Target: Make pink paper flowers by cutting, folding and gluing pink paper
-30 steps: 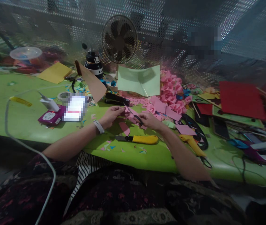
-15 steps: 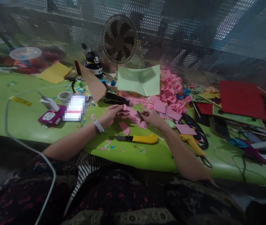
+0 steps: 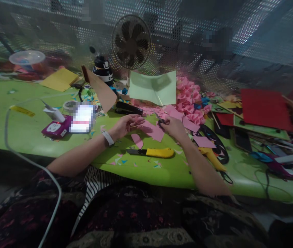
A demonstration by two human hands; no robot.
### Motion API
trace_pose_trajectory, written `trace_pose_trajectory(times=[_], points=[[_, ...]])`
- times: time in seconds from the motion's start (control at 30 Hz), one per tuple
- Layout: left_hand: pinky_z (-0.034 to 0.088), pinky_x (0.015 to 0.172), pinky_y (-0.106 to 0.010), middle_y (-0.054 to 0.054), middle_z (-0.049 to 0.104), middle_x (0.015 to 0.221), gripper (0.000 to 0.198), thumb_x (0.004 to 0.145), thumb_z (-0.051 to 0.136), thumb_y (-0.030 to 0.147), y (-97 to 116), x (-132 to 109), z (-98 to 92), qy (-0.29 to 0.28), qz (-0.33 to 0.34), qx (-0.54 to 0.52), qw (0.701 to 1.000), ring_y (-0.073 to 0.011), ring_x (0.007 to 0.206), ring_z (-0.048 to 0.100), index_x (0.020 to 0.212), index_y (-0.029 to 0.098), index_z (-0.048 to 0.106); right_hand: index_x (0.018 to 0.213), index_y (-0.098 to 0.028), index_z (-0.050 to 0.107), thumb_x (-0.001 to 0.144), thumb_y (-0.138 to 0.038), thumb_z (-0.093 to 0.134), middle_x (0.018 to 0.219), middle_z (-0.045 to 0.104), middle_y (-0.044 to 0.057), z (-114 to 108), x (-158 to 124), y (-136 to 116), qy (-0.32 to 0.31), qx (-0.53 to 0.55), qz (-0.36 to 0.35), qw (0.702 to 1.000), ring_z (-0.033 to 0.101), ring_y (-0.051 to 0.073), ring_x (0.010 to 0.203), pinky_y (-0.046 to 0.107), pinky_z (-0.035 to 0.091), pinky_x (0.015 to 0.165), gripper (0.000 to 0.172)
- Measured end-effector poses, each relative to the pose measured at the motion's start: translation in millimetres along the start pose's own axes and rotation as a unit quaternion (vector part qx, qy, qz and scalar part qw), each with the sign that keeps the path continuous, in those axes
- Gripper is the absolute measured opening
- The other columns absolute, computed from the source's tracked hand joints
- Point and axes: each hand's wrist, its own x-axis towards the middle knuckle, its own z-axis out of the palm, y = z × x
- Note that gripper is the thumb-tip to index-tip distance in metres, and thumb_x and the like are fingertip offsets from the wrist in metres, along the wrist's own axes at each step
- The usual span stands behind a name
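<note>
My left hand (image 3: 126, 124) lies over the green table (image 3: 20, 131), fingers curled, pinching the edge of a pink paper piece (image 3: 153, 131). Just right of that paper, my right hand (image 3: 171, 126) is closed around small dark-handled scissors (image 3: 160, 119) whose blades point up and left. A second pink cut-out (image 3: 137, 140) lies below my left hand. A yellow utility knife (image 3: 153, 152) lies on the table in front of both hands. A white band sits on my left wrist.
A pile of pink folded paper flowers (image 3: 190, 103) lies beyond my right hand. A pale green folded sheet (image 3: 153, 88) stands before a desk fan (image 3: 131, 42). Black stapler (image 3: 128, 108), magenta box (image 3: 56, 128), red sheets (image 3: 265, 108), yellow glue gun (image 3: 212, 159) and white cable (image 3: 9, 137) crowd the table.
My right hand has moved right and away with the scissors, clear of the pink paper. The paper has dropped flatter toward the table. My left hand has barely moved.
</note>
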Motion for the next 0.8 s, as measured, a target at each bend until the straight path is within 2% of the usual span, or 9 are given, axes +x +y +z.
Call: trace_pose_trajectory(times=[0.17,0.3,0.5,0.6,0.7,0.8], points=[[0.057,0.095,-0.032,-0.017,0.073,0.115,0.024,0.088,0.051,0.001,0.9,-2.2,3.5,0.012,0.003,0.010,1.000,-0.0184,0.099,0.073,0.104,0.009,0.067,0.089,-0.018,0.067,0.085,-0.042,0.063,0.089,0.072,0.010,-2.3,1.2,1.8,0.003,-0.057,-0.002,0.998,0.063,0.021,0.075,0.026,0.032,0.055,0.024],[0.059,0.086,-0.030,-0.017,0.071,0.120,0.021,0.089,0.058,0.005,0.5,-2.6,2.5,-0.004,0.001,0.031,1.000,-0.0184,0.100,0.072,0.107,0.011,0.068,0.081,-0.017,0.070,0.084,-0.047,0.062,0.094,0.071,0.014,-4.9,0.6,0.1,0.004,-0.097,-0.011,0.995,0.062,0.022,0.074,0.028,0.033,0.054,0.031],[0.059,0.075,-0.023,-0.019,0.069,0.125,0.025,0.088,0.055,0.002,1.2,-1.2,1.3,-0.004,-0.013,0.030,0.999,-0.0195,0.105,0.071,0.108,0.009,0.068,0.083,-0.018,0.071,0.086,-0.044,0.063,0.075,0.071,0.010,-5.2,1.2,0.2,-0.016,-0.065,0.017,0.998,0.062,0.022,0.068,0.028,0.035,0.055,0.028],[0.060,0.077,-0.023,-0.019,0.068,0.126,0.032,0.084,0.051,-0.002,1.3,-1.6,1.2,-0.008,-0.015,0.022,1.000,-0.0185,0.106,0.070,0.111,0.008,0.066,0.083,-0.017,0.071,0.086,-0.040,0.065,0.069,0.069,0.009,-8.4,-0.1,0.3,-0.042,-0.033,0.027,0.998,0.062,0.021,0.063,0.029,0.036,0.054,0.025],[0.058,0.081,-0.021,-0.019,0.066,0.130,0.041,0.076,0.051,-0.009,0.7,-2.3,0.0,-0.026,-0.006,0.015,1.000,-0.0190,0.111,0.069,0.112,0.007,0.065,0.086,-0.016,0.071,0.088,-0.039,0.063,0.069,0.069,0.010,-13.8,-2.9,-2.1,-0.062,-0.021,0.037,0.997,0.062,0.022,0.064,0.030,0.038,0.055,0.025],[0.058,0.084,-0.024,-0.019,0.065,0.131,0.042,0.075,0.056,-0.010,-1.2,-2.6,-1.5,-0.039,-0.007,0.015,0.999,-0.0221,0.115,0.067,0.112,0.008,0.065,0.097,-0.015,0.071,0.089,-0.033,0.059,0.081,0.071,0.012,-16.3,-8.8,-10.3,-0.020,-0.012,0.019,1.000,0.063,0.023,0.071,0.032,0.041,0.059,0.023]])
